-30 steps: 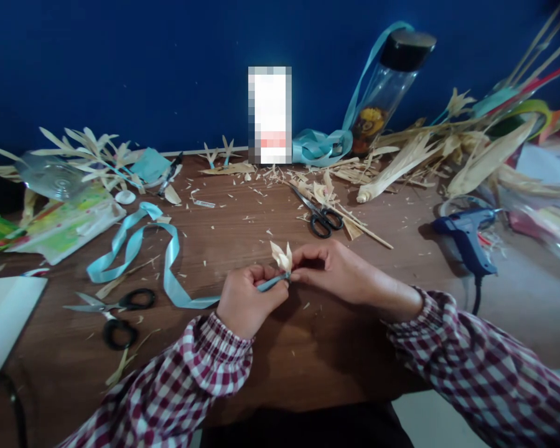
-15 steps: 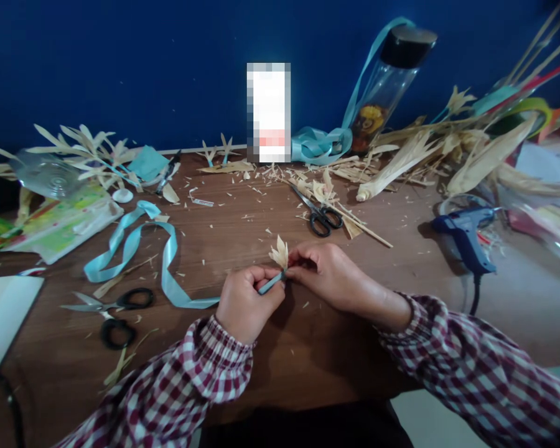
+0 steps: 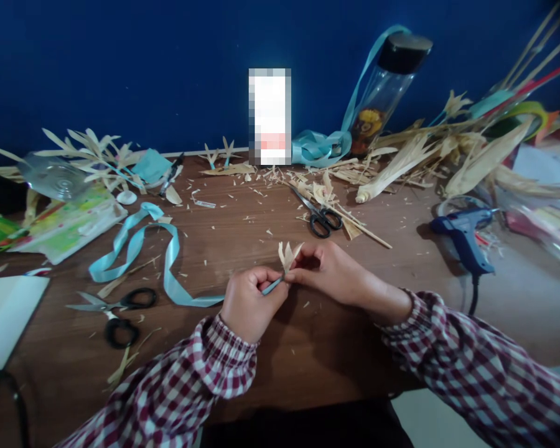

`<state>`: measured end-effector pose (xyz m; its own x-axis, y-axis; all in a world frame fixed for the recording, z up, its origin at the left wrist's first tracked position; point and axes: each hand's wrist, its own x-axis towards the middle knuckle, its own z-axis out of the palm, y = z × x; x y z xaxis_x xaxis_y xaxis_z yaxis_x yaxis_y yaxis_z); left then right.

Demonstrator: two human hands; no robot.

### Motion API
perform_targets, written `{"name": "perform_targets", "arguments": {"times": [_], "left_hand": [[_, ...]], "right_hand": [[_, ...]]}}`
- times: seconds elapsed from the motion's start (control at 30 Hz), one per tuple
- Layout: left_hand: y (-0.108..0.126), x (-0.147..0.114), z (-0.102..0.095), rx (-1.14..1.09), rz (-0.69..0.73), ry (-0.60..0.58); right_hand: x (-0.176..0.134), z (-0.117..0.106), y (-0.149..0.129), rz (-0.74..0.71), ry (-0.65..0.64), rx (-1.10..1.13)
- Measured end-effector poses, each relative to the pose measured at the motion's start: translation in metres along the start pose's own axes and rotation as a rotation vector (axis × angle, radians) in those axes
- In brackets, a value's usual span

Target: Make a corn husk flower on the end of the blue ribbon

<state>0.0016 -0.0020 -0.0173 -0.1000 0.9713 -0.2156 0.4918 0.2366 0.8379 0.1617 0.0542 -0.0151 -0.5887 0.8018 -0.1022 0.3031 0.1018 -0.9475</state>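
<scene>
Between my hands stands a small corn-husk flower (image 3: 287,256), its pale pointed petals facing up. My left hand (image 3: 249,302) is closed, pinching the light blue ribbon (image 3: 182,295) just below the petals; a short stretch of ribbon shows between thumb and finger. The rest of that ribbon trails leftward in loops over the table. My right hand (image 3: 333,274) pinches the base of the flower with thumb and forefinger, touching my left fingertips. Whether a stem lies inside the left fist is hidden.
Open scissors (image 3: 116,308) lie at left, another pair (image 3: 324,218) beyond my hands. A blue glue gun (image 3: 469,236) rests at right. Husk pieces (image 3: 401,165), a ribbon bundle (image 3: 322,146), a leaning bottle (image 3: 387,87) and a blurred-out bright screen (image 3: 270,115) line the blue wall.
The flower has turned between my fingers, and its petals now spread differently and lean more to the right. Both hands stay pinched together; the view has shifted slightly.
</scene>
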Motion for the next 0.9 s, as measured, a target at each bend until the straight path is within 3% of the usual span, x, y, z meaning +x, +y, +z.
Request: {"name": "perform_targets", "arguments": {"times": [0.1, 0.23, 0.53, 0.6, 0.73, 0.9], "left_hand": [[0.004, 0.002, -0.004, -0.067, -0.052, -0.05], [0.011, 0.003, -0.007, -0.144, -0.127, -0.092], [-0.003, 0.005, -0.001, -0.108, -0.048, 0.026], [-0.005, 0.008, -0.004, -0.094, -0.039, -0.007], [-0.007, 0.015, -0.012, -0.187, -0.071, -0.16], [-0.009, 0.017, -0.016, -0.218, -0.081, -0.188]], "right_hand": [[0.0, -0.006, -0.001, -0.018, -0.082, 0.063], [0.0, -0.006, -0.002, -0.019, -0.098, 0.062], [-0.002, 0.009, -0.004, -0.031, 0.132, -0.11], [0.0, 0.009, -0.001, -0.015, 0.133, -0.048], [0.003, 0.005, 0.001, 0.058, 0.012, 0.182], [0.002, 0.003, -0.001, 0.127, 0.013, 0.278]]}}
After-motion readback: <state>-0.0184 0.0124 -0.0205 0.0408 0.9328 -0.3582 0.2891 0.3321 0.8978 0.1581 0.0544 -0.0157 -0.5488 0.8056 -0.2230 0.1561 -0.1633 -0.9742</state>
